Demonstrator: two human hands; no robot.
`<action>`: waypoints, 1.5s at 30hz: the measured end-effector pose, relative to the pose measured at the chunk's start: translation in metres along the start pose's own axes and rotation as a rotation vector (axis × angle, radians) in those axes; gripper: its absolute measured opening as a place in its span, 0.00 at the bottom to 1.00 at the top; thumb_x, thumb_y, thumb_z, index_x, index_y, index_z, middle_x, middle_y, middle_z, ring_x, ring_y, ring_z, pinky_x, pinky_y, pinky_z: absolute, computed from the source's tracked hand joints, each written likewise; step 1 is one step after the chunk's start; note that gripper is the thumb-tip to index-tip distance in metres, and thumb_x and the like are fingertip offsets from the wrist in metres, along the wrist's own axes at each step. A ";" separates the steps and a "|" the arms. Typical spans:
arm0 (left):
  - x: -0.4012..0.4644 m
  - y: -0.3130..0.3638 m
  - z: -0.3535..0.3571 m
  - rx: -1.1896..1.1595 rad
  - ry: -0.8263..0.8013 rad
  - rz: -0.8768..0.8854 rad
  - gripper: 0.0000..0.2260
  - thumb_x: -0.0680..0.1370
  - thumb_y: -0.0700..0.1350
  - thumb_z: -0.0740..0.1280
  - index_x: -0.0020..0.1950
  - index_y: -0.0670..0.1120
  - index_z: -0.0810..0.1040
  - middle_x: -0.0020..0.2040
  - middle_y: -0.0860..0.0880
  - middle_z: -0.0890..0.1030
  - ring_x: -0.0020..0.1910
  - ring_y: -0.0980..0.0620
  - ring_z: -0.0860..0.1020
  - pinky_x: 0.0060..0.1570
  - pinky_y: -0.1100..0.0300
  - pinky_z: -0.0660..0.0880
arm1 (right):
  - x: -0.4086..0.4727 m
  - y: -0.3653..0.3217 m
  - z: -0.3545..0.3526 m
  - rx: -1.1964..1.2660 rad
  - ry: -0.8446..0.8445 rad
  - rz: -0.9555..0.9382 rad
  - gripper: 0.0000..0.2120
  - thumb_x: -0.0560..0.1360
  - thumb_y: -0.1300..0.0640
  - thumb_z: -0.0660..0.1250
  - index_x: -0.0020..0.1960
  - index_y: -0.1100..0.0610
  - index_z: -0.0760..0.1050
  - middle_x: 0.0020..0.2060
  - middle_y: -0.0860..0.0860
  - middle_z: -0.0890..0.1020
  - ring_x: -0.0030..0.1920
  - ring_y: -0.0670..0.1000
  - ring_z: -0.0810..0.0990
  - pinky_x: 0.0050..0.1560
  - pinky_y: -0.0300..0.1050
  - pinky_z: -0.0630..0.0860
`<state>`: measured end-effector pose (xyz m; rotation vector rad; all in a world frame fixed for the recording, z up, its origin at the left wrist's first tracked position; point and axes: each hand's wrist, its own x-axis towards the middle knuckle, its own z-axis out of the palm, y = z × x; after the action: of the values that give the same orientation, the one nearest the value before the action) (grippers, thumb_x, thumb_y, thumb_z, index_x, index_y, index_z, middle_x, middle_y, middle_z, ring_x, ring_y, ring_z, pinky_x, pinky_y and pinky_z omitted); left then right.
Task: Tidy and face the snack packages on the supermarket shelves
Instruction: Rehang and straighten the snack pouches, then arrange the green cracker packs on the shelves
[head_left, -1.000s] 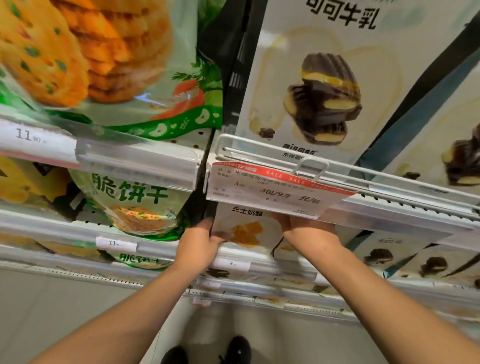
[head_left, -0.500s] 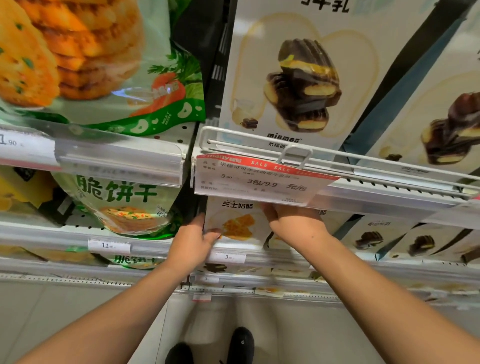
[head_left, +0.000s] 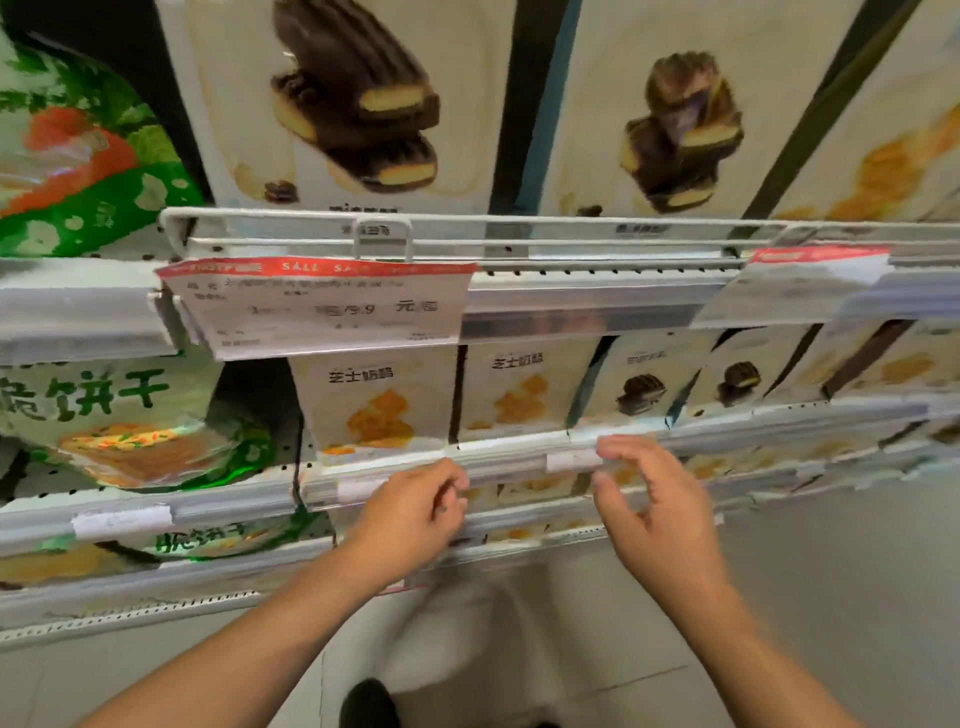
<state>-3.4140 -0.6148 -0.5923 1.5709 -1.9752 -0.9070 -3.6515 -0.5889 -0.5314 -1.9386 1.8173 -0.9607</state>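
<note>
Cream packages with an orange cheese-snack picture (head_left: 376, 400) stand upright in a row on the middle shelf, a second one (head_left: 517, 389) to its right, then chocolate-cake packages (head_left: 641, 384). My left hand (head_left: 415, 512) hovers just in front of the shelf rail (head_left: 498, 457), fingers loosely curled, holding nothing. My right hand (head_left: 649, 499) is beside it with fingers spread and bent, also empty, near a small price label (head_left: 571, 460). The frame is motion-blurred.
Large chocolate-cake packages (head_left: 358, 104) fill the upper shelf behind a white wire fence (head_left: 519, 228). A red-and-white sale tag (head_left: 327, 306) hangs from it. Green cracker bags (head_left: 119, 415) stand to the left. Lower shelves and grey floor lie below.
Both hands have come off the cheese-snack package and drawn back in front of the shelf rail. The camera has tilted and shifted right, showing more of the middle shelf.
</note>
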 end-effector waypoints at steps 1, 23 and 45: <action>0.005 0.013 0.009 -0.016 -0.028 0.025 0.05 0.77 0.42 0.65 0.46 0.52 0.76 0.39 0.54 0.80 0.39 0.52 0.77 0.43 0.56 0.75 | -0.013 0.016 -0.015 0.032 0.021 0.077 0.11 0.74 0.58 0.69 0.52 0.43 0.77 0.51 0.35 0.79 0.54 0.35 0.75 0.49 0.41 0.76; 0.115 0.399 0.264 -0.096 -0.467 0.491 0.06 0.78 0.46 0.69 0.43 0.56 0.79 0.36 0.49 0.80 0.32 0.55 0.75 0.33 0.65 0.68 | -0.153 0.268 -0.418 0.317 0.690 0.541 0.18 0.61 0.39 0.69 0.49 0.42 0.80 0.41 0.50 0.86 0.44 0.52 0.84 0.49 0.47 0.78; 0.300 0.739 0.534 -0.143 -0.436 0.695 0.06 0.77 0.48 0.68 0.42 0.58 0.80 0.39 0.60 0.81 0.40 0.58 0.79 0.37 0.67 0.74 | -0.072 0.553 -0.648 0.152 0.624 0.522 0.15 0.71 0.63 0.73 0.42 0.41 0.80 0.38 0.41 0.85 0.39 0.42 0.84 0.45 0.27 0.74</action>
<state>-4.3565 -0.6938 -0.4289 0.5400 -2.4332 -1.0984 -4.4909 -0.4603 -0.4340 -1.0311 2.3128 -1.5489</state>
